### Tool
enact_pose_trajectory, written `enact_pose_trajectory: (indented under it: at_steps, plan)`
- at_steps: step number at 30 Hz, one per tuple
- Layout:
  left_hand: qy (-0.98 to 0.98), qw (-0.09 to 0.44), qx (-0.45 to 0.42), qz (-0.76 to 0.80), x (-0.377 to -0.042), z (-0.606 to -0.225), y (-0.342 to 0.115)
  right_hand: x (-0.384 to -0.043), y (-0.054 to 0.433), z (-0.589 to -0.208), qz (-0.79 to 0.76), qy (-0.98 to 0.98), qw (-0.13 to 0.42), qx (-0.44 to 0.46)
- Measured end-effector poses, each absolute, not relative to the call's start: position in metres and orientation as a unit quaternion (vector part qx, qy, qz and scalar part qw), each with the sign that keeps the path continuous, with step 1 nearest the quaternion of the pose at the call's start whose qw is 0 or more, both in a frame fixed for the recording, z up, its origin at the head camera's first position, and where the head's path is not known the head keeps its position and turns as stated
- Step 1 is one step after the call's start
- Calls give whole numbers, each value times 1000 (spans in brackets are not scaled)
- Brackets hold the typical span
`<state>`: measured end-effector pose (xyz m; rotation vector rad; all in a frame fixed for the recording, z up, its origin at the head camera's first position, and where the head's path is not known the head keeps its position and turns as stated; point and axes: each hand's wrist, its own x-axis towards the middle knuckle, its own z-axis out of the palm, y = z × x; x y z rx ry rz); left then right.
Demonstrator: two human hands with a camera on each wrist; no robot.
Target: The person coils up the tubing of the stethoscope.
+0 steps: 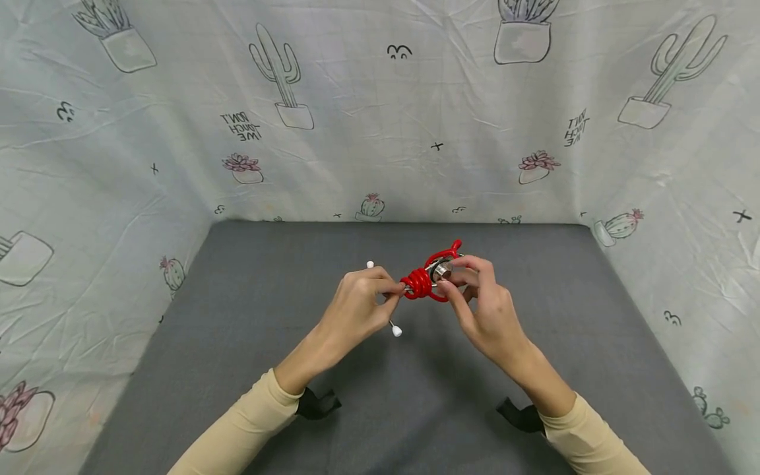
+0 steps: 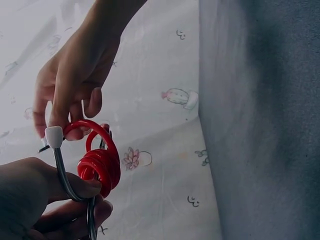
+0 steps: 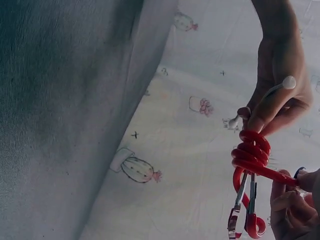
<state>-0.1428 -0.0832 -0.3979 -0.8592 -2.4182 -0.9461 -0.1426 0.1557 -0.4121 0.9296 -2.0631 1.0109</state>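
Between the two hands, above the table, is a stethoscope whose red tubing (image 1: 418, 283) is wound in several tight loops around its metal ear tubes (image 2: 61, 170). My left hand (image 1: 358, 302) pinches those metal tubes beside the coil, with a white ear tip (image 1: 396, 331) sticking out below the fingers and another ear tip (image 1: 370, 264) above. Thumb and fingers of my right hand (image 1: 491, 315) pinch the silvery chest piece (image 1: 442, 270) at the far side of the coil. A curved red end (image 3: 257, 226) of tubing shows in the right wrist view.
A grey table top (image 1: 255, 389) lies beneath the hands. Pale cloth (image 1: 368, 119) printed with cacti rises at the back and both sides. Black straps (image 1: 318, 404) hang at both wrists near the sleeve cuffs.
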Motion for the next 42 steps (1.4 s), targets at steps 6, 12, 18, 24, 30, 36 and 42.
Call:
enact_pose_trajectory:
  at_steps: [6, 12, 18, 24, 30, 36, 42]
  plan:
    - [-862, 208, -311, -341, -143, -400, -81, -149, 157, -417, 428, -760, 340, 351]
    - [-861, 208, -312, -344, -142, -403, -78, -150, 160, -421, 546, -734, 269, 302]
    - [-865, 205, -305, -340, -140, -406, -74, -146, 159, -424, 564, -741, 261, 253]
    - [-867, 209, -303, -334, -140, -408, -71, -148, 157, -427, 569, -729, 285, 252]
    - [-867, 211, -295, -342, -141, -409, -72, -152, 159, -430, 538, -732, 335, 249]
    - [-863, 215, -297, -348, -141, -408, -72, -155, 163, -435, 483, -752, 371, 252]
    - [-861, 225, -297, -347, -141, -408, -69, -155, 162, -434, 437, -769, 390, 256]
